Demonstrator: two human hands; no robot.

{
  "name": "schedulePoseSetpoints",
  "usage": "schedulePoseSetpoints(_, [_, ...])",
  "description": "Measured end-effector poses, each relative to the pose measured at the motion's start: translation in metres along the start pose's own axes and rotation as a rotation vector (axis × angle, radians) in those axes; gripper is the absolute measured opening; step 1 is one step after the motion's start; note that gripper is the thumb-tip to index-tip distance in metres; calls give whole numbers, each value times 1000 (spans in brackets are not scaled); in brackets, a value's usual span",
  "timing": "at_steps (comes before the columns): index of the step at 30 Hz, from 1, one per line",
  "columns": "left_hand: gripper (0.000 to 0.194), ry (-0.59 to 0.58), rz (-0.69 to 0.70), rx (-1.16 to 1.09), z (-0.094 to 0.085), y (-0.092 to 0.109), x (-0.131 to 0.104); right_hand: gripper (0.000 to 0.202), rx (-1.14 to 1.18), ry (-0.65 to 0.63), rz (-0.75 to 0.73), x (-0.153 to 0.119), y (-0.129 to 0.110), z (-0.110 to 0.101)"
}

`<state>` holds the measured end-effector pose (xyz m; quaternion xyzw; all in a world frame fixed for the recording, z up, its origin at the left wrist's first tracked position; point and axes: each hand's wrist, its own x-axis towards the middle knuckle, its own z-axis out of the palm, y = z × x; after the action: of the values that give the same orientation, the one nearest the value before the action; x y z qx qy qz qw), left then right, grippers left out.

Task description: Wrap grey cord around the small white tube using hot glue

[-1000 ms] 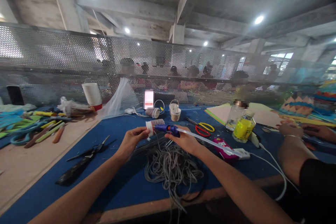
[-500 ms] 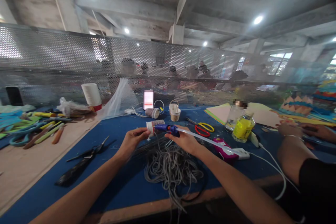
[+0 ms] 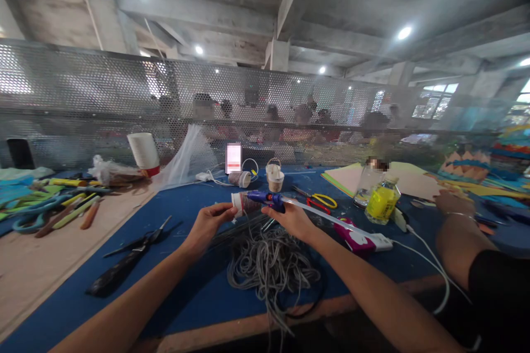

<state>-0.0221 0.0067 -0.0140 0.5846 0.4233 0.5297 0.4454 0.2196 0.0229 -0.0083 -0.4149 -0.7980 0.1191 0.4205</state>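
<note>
My left hand (image 3: 212, 224) is closed on a small paper cup (image 3: 239, 204) lying on its side, with grey cord wound around part of it. In my right hand (image 3: 295, 219) is a blue glue gun (image 3: 267, 198), a long clear glue stick (image 3: 321, 213) sticking out of its back. The gun's nozzle end points left, over the cup; whether it touches cannot be seen. A strand of cord runs down from the cup to a loose grey cord pile (image 3: 273, 265) on the blue table mat (image 3: 182, 303).
Behind my hands stand a small basket-like cup (image 3: 275, 176) and a lit phone (image 3: 233, 158). Black-handled pliers or snips (image 3: 124, 265) lie left, red-and-yellow scissors (image 3: 318, 201) right. A yellow bottle (image 3: 383, 201), a power strip (image 3: 381, 241) and a co-worker's arm (image 3: 459, 237) are farther right.
The glue gun has shifted slightly, its front now higher over the cup. My left hand holds the cup in nearly the same place. The co-worker's hands at right have moved.
</note>
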Motion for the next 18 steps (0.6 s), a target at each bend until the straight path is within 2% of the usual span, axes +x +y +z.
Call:
schedulePoseSetpoints(5, [30,7,-38,-131,-3,-7,4,38,58,15,50,4,4,-2])
schedulePoseSetpoints(8, [32,57,-73,-212,-5,-11,6,39,25,79,76,9,11,-6])
schedulePoseSetpoints(12, [30,86,-72,-276,-6,-12,8,37,-197,191,206,15,24,-23])
schedulePoseSetpoints(18, [30,126,-56,-322,-8,-11,9,43,-563,177,507,23,51,-56])
